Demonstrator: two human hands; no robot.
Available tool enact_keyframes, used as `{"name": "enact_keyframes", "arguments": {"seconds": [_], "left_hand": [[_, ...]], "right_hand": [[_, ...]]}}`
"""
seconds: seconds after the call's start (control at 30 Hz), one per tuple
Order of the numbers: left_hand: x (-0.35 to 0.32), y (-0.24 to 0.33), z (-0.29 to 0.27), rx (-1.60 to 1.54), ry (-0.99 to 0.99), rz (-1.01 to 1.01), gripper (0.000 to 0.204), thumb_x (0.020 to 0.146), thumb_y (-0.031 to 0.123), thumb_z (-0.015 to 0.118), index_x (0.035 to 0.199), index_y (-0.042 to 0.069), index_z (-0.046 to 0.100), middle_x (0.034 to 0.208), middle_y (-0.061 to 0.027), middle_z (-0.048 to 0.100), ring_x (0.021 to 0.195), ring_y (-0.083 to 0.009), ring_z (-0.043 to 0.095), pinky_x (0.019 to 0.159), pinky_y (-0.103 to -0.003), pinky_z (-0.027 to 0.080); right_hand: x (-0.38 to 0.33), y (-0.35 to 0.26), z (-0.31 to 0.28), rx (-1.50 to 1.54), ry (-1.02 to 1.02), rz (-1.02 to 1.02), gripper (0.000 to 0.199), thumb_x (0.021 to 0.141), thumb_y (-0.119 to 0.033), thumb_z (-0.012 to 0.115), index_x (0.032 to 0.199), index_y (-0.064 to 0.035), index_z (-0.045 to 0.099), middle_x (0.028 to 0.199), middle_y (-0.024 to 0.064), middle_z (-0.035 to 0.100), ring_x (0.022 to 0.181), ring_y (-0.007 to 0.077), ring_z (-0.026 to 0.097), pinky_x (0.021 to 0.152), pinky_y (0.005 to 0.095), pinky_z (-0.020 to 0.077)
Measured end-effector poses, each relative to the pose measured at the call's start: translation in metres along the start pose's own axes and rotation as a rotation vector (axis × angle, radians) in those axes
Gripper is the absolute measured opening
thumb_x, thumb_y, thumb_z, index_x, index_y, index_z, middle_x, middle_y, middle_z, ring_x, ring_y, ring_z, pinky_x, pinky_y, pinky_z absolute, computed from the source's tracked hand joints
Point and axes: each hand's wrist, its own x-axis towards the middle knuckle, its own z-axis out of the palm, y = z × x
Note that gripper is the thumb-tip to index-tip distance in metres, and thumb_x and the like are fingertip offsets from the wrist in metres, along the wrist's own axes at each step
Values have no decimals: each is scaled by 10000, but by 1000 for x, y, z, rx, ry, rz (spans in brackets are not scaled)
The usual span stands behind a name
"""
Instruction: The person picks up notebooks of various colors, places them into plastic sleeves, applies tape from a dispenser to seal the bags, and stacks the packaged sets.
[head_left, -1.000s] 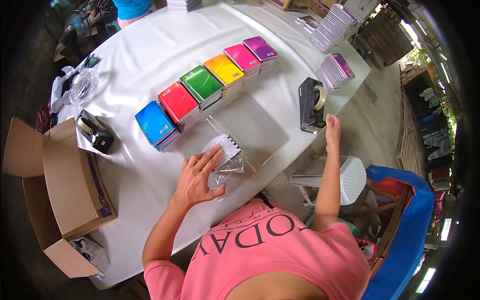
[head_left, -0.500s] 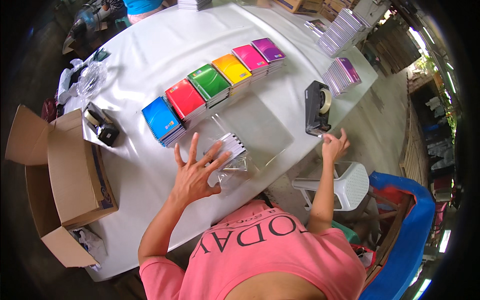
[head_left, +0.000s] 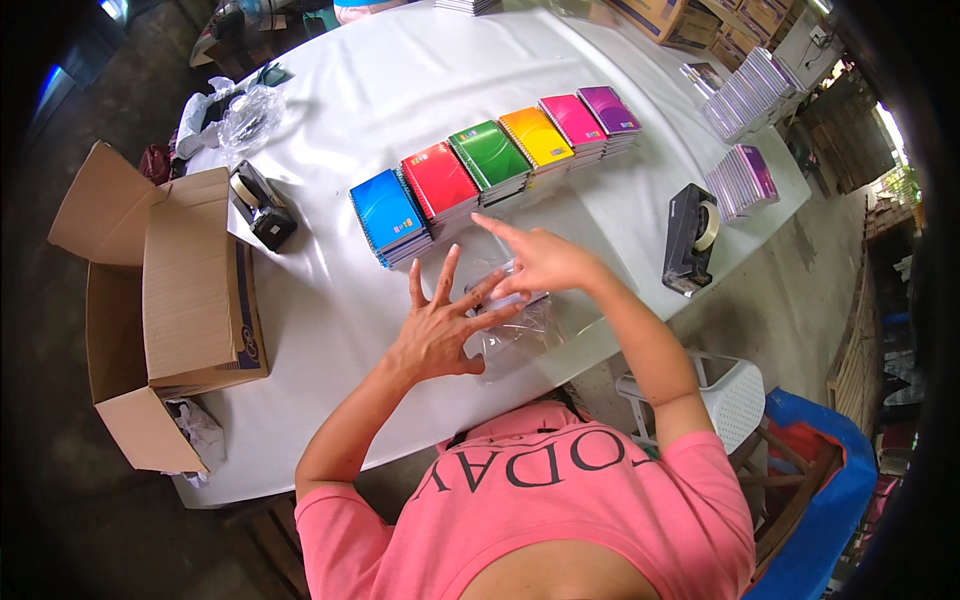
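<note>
My left hand (head_left: 436, 335) lies spread over a small notebook stack (head_left: 535, 299) in clear plastic wrap (head_left: 530, 325), fingertips on its top and thumb out to the near side. From the right, my right hand (head_left: 548, 262) reaches over the same wrapped stack. Its index finger stretches away toward the row of notebooks, and its thumb points left beside my left fingertips. Both hands hide much of the stack, and any tape under the right fingers cannot be made out. Just beyond stand stacks of spiral notebooks: blue (head_left: 388, 213), red (head_left: 440, 182), green (head_left: 489, 156), yellow (head_left: 537, 138), pink (head_left: 572, 121) and purple (head_left: 609, 109).
A black tape dispenser (head_left: 688, 240) stands at the table's right edge, another (head_left: 262, 207) at the left. An open carton (head_left: 195, 280) sits far left. More notebook stacks (head_left: 742, 184) are at the right. A white stool (head_left: 738, 403) stands beside the table (head_left: 330, 385).
My right hand has come from beside the right tape dispenser to the wrapped stack, next to my left hand. The left hand stays spread on the stack. The whole view has shifted.
</note>
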Motion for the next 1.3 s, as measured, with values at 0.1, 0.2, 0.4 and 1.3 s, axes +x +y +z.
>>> {"name": "enact_keyframes", "arguments": {"seconds": [0.1,0.2,0.4,1.3], "left_hand": [[2,0,1,-47,-6,-7,962,488,428,811,1340,505,372,1517,86,222,1407,-394,-52,1012,-704,-70],[-1,0,11,-116,99,-44,883,503,367,806,1301,476,445,1507,69,258,1409,-395,-42,1018,-673,-101],[32,31,78,-417,784,-195,449,580,219,828,999,258,675,1445,-92,333,1385,-407,134,1063,-577,123],[55,-27,23,-1208,677,-373,392,767,133,697,1135,24,620,909,-112,694,892,-191,657,833,-311,498]], "right_hand": [[7,6,8,-542,197,169,938,695,-257,774,1454,-187,225,841,80,654,780,190,611,695,329,477],[-16,28,-22,-356,116,93,844,664,-275,798,1386,-184,369,1101,88,607,1073,243,565,820,395,480],[-27,121,29,335,145,-333,551,659,-206,818,1166,-203,601,1425,73,343,1307,247,348,962,390,415],[32,94,25,691,7,-92,233,686,-49,734,903,-23,655,870,31,627,784,94,562,706,242,442]]}}
